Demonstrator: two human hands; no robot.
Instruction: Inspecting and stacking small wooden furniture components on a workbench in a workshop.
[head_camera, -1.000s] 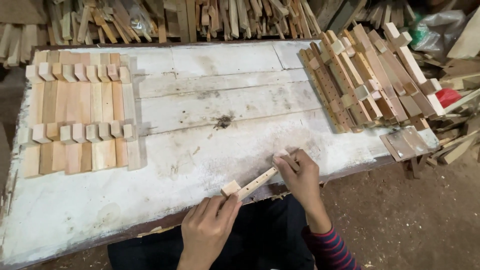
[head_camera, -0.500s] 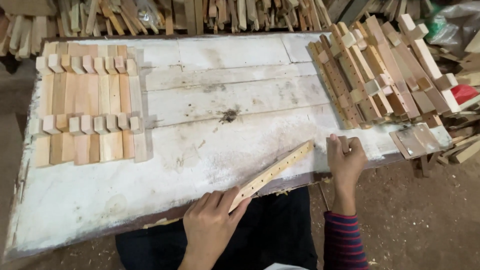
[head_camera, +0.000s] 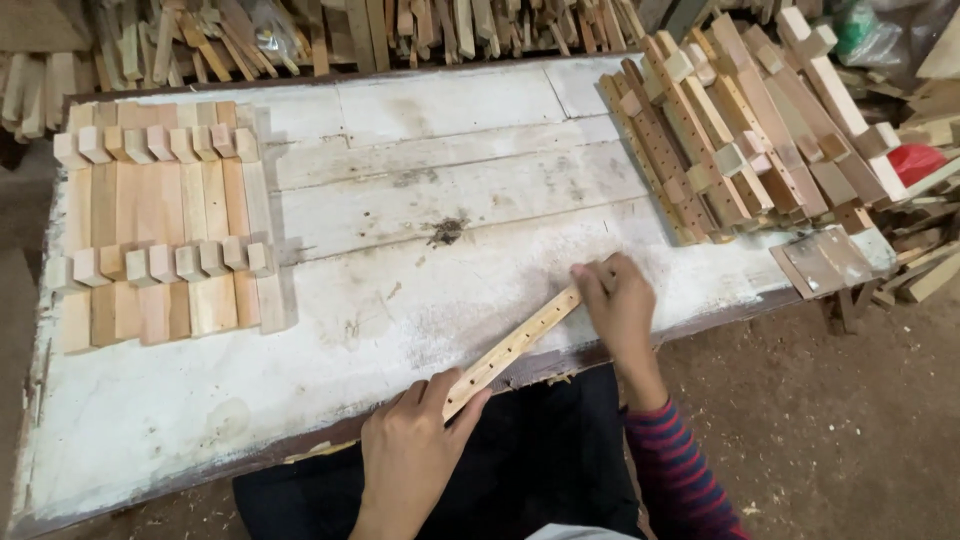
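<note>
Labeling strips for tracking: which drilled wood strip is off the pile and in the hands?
The lone strip lying diagonally at the table's near edge. Left hand holds its near end, right hand its far end. All the others lie stacked in the pile at far right.

The white, scuffed counter (head_camera: 420, 130) carries a drilled wooden strip (head_camera: 515, 345) near its front edge. Left of that strip lie neat rows of wooden pieces (head_camera: 160, 230). Right of it, farther back, lies a pile of drilled slats (head_camera: 730, 130).

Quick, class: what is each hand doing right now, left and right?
Left hand: closed on the near end of the holed wooden strip.
Right hand: fingers closed on the strip's far end.
</note>
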